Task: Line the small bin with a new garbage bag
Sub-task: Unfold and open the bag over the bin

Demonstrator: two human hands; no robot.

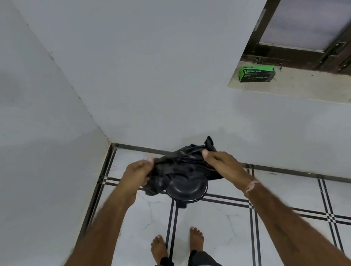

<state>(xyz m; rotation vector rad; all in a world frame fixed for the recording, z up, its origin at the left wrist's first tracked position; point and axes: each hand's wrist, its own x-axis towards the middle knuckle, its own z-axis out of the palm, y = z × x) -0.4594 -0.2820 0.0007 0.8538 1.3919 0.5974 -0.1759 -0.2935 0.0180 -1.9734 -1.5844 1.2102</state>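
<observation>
A crumpled black garbage bag (182, 165) hangs stretched between both hands, in front of the wall. My left hand (138, 173) grips its left edge and my right hand (221, 163) pinches its right edge with the thumb on top. Directly below the bag stands the small black bin (187, 190) on the floor, near the room's corner. Only its round dark top shows; the bag hides its far side.
A green box of garbage bags (257, 73) lies on the window sill (310, 87) at upper right. White walls meet in a corner at left. My bare feet (177, 243) stand on the white tiled floor (288, 196) just behind the bin.
</observation>
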